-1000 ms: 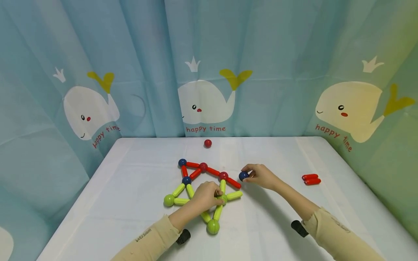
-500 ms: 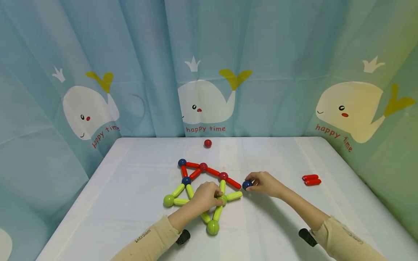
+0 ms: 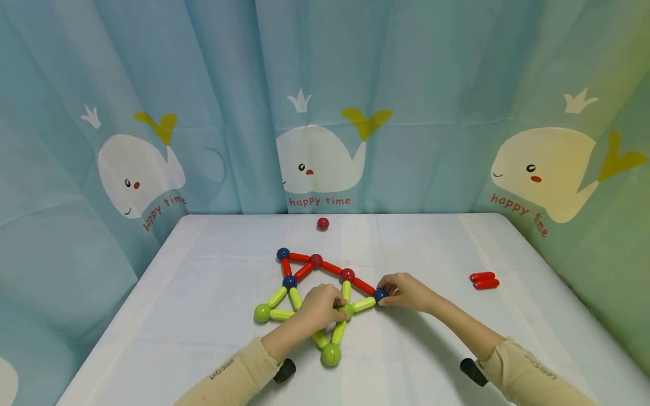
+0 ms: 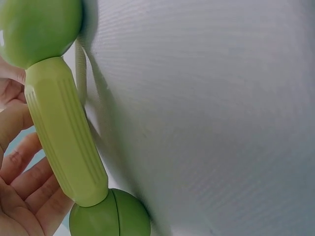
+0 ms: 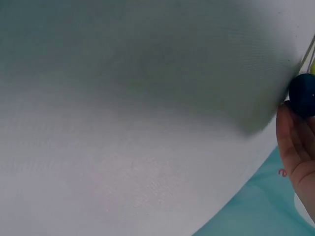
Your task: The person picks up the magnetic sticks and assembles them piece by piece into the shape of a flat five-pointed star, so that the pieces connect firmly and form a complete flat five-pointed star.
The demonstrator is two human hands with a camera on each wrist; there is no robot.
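Note:
My right hand (image 3: pixel 410 292) pinches a blue ball (image 3: pixel 380 295) where the free ends of a red rod (image 3: pixel 364 286) and a yellow-green rod (image 3: pixel 364 305) meet. In the right wrist view the same ball shows dark at the fingertips. My left hand (image 3: pixel 320 307) grips a green ball (image 3: pixel 347 311) from which several yellow-green rods spread; its fingers partly cover the ball and some rods. These belong to a flat frame of rods and balls on the table. Its near corner is a green ball (image 3: pixel 331 354), and its far left corner is a blue ball (image 3: pixel 283 254).
A loose red ball (image 3: pixel 323 224) lies near the table's back edge. Two loose red rods (image 3: pixel 485 280) lie side by side on the right of the white table (image 3: pixel 203 338). A whale-print curtain (image 3: pixel 431 84) encloses the back and sides.
My right hand has brought the blue ball nearer and to the red rod's end, where it now touches the frame. My left hand has stayed in place.

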